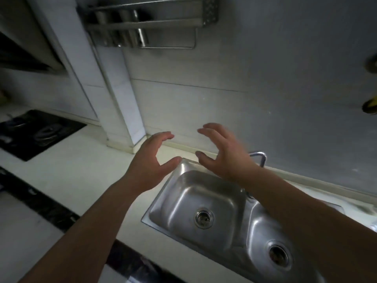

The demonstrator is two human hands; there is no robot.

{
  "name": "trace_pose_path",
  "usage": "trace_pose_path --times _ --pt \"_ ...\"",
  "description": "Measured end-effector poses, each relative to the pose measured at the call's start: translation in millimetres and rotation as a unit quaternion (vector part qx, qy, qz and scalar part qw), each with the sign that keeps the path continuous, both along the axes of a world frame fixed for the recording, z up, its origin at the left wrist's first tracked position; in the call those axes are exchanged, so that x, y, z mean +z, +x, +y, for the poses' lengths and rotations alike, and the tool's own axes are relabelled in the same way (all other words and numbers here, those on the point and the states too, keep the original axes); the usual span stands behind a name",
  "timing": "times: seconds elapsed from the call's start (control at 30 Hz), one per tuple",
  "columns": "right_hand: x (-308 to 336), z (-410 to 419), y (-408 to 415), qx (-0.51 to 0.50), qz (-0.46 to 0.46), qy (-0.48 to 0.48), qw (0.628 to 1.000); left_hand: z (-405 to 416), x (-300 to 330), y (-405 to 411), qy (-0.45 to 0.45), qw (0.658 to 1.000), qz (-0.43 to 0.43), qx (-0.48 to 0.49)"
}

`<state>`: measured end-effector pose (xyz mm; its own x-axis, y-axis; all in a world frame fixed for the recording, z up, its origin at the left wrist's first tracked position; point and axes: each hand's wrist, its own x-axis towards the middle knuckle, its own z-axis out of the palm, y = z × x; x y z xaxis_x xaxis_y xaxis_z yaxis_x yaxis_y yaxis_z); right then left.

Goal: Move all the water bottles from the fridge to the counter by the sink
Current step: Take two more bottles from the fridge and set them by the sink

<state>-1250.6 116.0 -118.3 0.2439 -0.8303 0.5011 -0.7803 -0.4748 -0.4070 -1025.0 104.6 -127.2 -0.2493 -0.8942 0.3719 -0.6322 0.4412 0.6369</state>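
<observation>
Both hands are raised side by side over the back left corner of the sink, palms turned toward each other with a gap between them. The left hand [150,160] has its fingers loosely bent and its thumb spread wide, and it holds nothing. The right hand [222,154] mirrors it, fingers curved like a claw, thumb apart, also holding nothing.

Below the hands, the steel rim of the double sink [163,203] runs diagonally. A faucet [260,158] rises just behind the right wrist, partly hidden by it. To the left of the sink, the pale counter [85,170] stretches broad and flat toward a black cooktop [38,133] set into it well to the left. The counter's near edge is a dark strip running diagonally under the left forearm. At the back it meets the tiled wall [193,103], and a white pillar [120,103] juts out just beyond the left fingertips. A metal rack [151,23] hangs high on the wall above.

No water bottle or fridge shows in this view.
</observation>
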Motion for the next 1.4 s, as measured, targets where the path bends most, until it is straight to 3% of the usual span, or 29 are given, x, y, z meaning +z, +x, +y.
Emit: trace_pose_path --times 0.6,0.97,1.4 --pt "34.5 -56.0 428.8 0.273 -0.009 0.018 0.962 47.0 38.4 406.9 -0.044 0.968 -0.024 0.246" --pt "42.0 -103.8 601.8 0.402 -0.021 0.029 0.915 53.1 47.7 549.9 -0.048 0.925 -0.04 0.376" --pt "51.1 -241.1 784.5 0.488 -0.033 0.042 0.871 -57.0 65.4 692.3 -0.044 0.884 -0.052 0.463"
